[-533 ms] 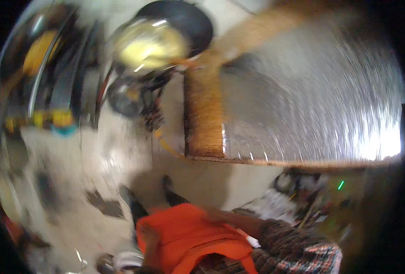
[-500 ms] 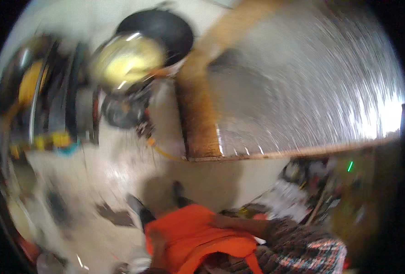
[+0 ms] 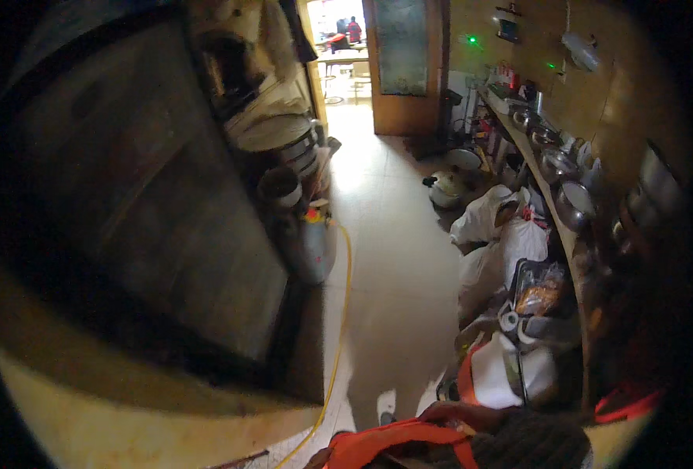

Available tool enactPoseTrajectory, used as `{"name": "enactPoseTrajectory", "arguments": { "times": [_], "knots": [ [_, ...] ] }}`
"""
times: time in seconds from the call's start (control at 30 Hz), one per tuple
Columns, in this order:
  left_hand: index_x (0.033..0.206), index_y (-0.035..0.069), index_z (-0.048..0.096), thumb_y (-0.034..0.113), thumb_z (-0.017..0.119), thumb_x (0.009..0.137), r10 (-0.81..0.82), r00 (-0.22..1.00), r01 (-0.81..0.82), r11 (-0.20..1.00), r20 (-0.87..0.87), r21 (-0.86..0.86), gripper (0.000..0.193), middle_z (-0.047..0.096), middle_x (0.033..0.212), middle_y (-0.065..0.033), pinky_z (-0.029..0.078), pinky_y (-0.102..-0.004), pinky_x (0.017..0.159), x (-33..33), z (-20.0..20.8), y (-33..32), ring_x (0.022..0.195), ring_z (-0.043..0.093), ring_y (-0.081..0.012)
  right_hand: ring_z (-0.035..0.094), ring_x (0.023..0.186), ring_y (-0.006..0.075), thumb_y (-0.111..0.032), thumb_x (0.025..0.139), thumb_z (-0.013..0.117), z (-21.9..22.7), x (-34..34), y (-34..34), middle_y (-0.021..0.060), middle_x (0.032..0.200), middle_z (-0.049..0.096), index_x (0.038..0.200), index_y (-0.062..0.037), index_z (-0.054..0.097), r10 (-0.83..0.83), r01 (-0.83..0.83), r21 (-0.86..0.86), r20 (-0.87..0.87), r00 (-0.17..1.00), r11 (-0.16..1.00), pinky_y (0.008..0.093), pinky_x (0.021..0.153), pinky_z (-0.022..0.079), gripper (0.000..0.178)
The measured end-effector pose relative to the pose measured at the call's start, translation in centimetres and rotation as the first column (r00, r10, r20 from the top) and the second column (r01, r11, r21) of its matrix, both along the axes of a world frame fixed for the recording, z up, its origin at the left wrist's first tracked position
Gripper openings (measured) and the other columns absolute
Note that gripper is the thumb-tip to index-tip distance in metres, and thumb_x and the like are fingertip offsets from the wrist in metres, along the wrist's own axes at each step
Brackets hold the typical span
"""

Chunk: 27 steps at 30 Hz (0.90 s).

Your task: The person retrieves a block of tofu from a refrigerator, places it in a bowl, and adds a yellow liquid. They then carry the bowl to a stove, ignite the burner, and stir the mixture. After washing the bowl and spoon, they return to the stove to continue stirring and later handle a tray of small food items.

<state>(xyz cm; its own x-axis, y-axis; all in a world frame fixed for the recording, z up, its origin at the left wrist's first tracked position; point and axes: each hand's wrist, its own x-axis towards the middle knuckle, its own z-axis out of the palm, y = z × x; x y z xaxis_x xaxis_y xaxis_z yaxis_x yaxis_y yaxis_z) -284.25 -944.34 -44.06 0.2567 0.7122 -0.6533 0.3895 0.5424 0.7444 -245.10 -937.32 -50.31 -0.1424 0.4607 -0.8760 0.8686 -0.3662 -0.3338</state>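
At the lower edge lies the orange apron (image 3: pixel 385 442) that I wear. My right hand (image 3: pixel 471 414) reaches out of a dark knitted sleeve (image 3: pixel 538 442) and rests against the apron's upper part. Its fingers are too dim and foreshortened to make out, and nothing held shows there. My left hand is out of the picture. A yellow hose (image 3: pixel 345 301) runs along the floor in front of me, up to a grey gas cylinder (image 3: pixel 313 246).
A large dark framed panel (image 3: pixel 151 195) fills the left. White bags (image 3: pixel 524 242) and a lidded pot (image 3: pixel 446 187) line the right floor, below a long shelf (image 3: pixel 546 172) of metal bowls. Ahead, a wooden door (image 3: pixel 407 70) stands open onto a bright room with people.
My view has swung from the metal-topped counter and woks to the passage and doorway. My left hand has left the picture; the right stays by the apron.
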Motion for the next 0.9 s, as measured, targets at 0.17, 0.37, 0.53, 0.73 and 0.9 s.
{"name": "enactPoseTrajectory", "arguments": {
  "times": [0.17,0.37,0.53,0.73,0.9],
  "knots": [
    [0.127,0.009,0.046,0.035,0.057,0.087,-0.017,0.998,0.015,0.999,-0.065,-0.030,0.049,0.051,0.122,-0.0151,0.042,-0.0424,0.091,5.0,-1.9,18.6,0.109,0.053,-0.0309,0.053,0.109,0.0202,-0.036,0.097,0.047,11.7,0.0,22.4,0.0111,0.125,0.053,0.135,-0.0055,0.042,-0.262,0.419,0.157,-0.575,0.775,0.894,0.0329,0.096,0.040,0.049],
    [0.124,0.009,0.050,0.035,0.057,0.088,-0.084,0.979,0.084,0.996,-0.184,-0.009,0.045,0.056,0.117,-0.0148,0.044,-0.0403,0.089,10.3,-7.7,45.8,0.105,0.056,-0.0305,0.041,0.126,0.0241,-0.038,0.095,0.050,39.3,-1.6,50.0,0.0133,0.137,0.043,0.140,-0.0025,0.034,0.327,0.098,0.316,-0.844,-0.425,0.944,0.0380,0.104,0.032,0.059],
    [0.121,0.009,0.054,0.036,0.057,0.089,-0.298,0.883,0.421,0.846,-0.364,0.329,0.042,0.061,0.112,-0.0146,0.046,-0.0385,0.087,21.0,-6.2,77.7,0.101,0.059,-0.0302,0.044,0.121,0.0227,-0.038,0.094,0.050,49.1,-0.5,68.1,0.0127,0.131,0.046,0.138,-0.0023,0.036,0.342,-0.142,0.474,-0.783,-0.520,0.869,0.0367,0.099,0.035,0.058],
    [0.120,0.003,0.053,0.030,0.058,0.090,-0.374,0.927,0.340,0.821,-0.019,0.459,0.040,0.064,0.109,-0.0112,0.048,-0.0347,0.084,35.0,1.3,109.9,0.098,0.061,-0.0242,0.048,0.114,0.0211,-0.038,0.094,0.050,47.4,6.2,92.4,0.0121,0.124,0.050,0.135,-0.0021,0.040,0.361,-0.166,0.508,-0.771,-0.525,0.845,0.0352,0.093,0.038,0.056],
    [0.116,0.002,0.055,0.030,0.061,0.090,0.017,0.970,-0.048,0.991,0.242,0.123,0.038,0.063,0.102,-0.0073,0.049,-0.0309,0.074,36.3,6.8,122.8,0.084,0.061,-0.0162,0.051,0.108,0.0198,-0.039,0.093,0.050,49.2,11.8,112.5,0.0115,0.118,0.053,0.133,-0.0019,0.042,0.354,-0.161,0.515,-0.752,-0.556,0.842,0.0339,0.088,0.041,0.055]
  ]
}}
